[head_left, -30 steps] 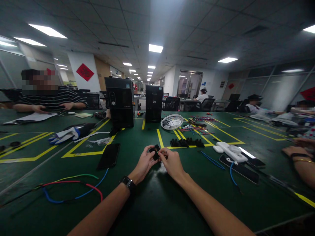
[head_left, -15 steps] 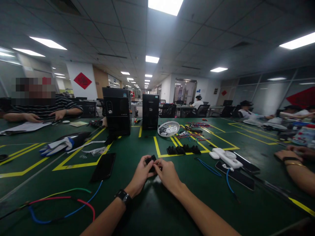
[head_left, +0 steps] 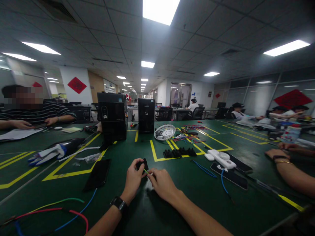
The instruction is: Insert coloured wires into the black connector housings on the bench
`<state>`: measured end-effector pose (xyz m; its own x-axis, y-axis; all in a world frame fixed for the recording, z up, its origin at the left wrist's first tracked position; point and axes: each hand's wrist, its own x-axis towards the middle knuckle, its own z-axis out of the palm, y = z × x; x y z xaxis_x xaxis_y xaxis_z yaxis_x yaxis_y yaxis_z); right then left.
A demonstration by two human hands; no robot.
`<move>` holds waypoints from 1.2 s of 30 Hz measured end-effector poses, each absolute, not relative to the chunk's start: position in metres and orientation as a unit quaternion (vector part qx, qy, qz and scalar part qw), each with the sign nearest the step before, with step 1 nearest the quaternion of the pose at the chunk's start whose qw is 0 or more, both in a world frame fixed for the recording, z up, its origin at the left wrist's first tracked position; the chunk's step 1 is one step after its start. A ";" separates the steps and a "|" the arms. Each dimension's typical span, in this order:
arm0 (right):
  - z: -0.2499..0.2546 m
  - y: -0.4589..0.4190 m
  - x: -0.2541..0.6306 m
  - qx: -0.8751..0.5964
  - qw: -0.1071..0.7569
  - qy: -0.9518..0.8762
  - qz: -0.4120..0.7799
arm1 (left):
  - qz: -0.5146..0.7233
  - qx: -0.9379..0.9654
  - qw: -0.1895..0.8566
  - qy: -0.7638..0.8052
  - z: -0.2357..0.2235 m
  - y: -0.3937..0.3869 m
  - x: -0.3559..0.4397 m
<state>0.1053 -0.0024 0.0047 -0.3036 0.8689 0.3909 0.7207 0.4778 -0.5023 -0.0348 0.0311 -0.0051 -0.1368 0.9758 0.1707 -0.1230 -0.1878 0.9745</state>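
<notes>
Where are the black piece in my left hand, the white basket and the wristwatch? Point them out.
Black piece (head_left: pixel 145 162): head view, corner beyond the fingers.
White basket (head_left: pixel 169 132): head view, bare inside surface.
Wristwatch (head_left: pixel 121 205): head view, dark face.

Bright rectangular panels lit the gray tiled ceiling (head_left: pixel 118 42). Black office chairs (head_left: pixel 164 114) stood mid-frame, beyond the green tabletop (head_left: pixel 157 213). A red diamond decoration (head_left: pixel 77 85) hung on a white pillar (head_left: pixel 64 73) at left; glass partitions (head_left: pixel 258 90) lined the right.
</notes>
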 end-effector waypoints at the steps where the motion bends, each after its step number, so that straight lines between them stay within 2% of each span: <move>1: 0.005 -0.003 0.106 -0.487 0.327 -0.800 0.124 | 0.605 0.485 0.438 0.454 -0.004 0.031 -0.035; 5: 0.007 -0.002 0.105 -0.460 0.370 -0.792 0.157 | 0.601 0.508 0.413 0.458 0.000 0.029 -0.037; 9: 0.006 -0.003 0.102 -0.444 0.399 -0.781 0.185 | 0.605 0.455 0.529 0.384 -0.002 0.027 -0.034; 12: 0.009 -0.004 0.101 -0.438 0.380 -0.791 0.195 | 0.623 0.403 0.573 0.347 -0.007 0.027 -0.029; 19: 0.031 -0.003 0.104 -0.470 0.356 -0.800 0.110 | 0.688 0.316 0.565 0.328 0.001 0.031 -0.017; 22: 0.029 -0.009 0.103 -0.482 0.315 -0.812 0.095 | 0.718 0.252 0.562 0.323 0.004 0.033 -0.013; 25: 0.040 -0.009 0.102 -0.483 0.287 -0.822 0.094 | 0.734 0.265 0.514 0.354 0.000 0.035 -0.011; 29: 0.053 -0.007 0.098 -0.485 0.296 -0.819 0.084 | 0.754 0.319 0.446 0.362 -0.001 0.043 -0.018; 33: 0.027 -0.009 0.106 -0.498 0.235 -0.828 0.109 | 0.795 0.153 0.477 0.343 0.004 0.057 -0.048; 36: 0.030 -0.005 0.108 -0.518 0.273 -0.806 0.091 | 0.787 0.133 0.495 0.344 -0.001 0.059 -0.061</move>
<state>0.1078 -0.0048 0.0304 -0.3153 0.8837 0.3459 0.7847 0.4477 -0.4287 -0.0610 0.0592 -0.0008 -0.4751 0.8701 -0.1310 -0.6877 -0.2743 0.6722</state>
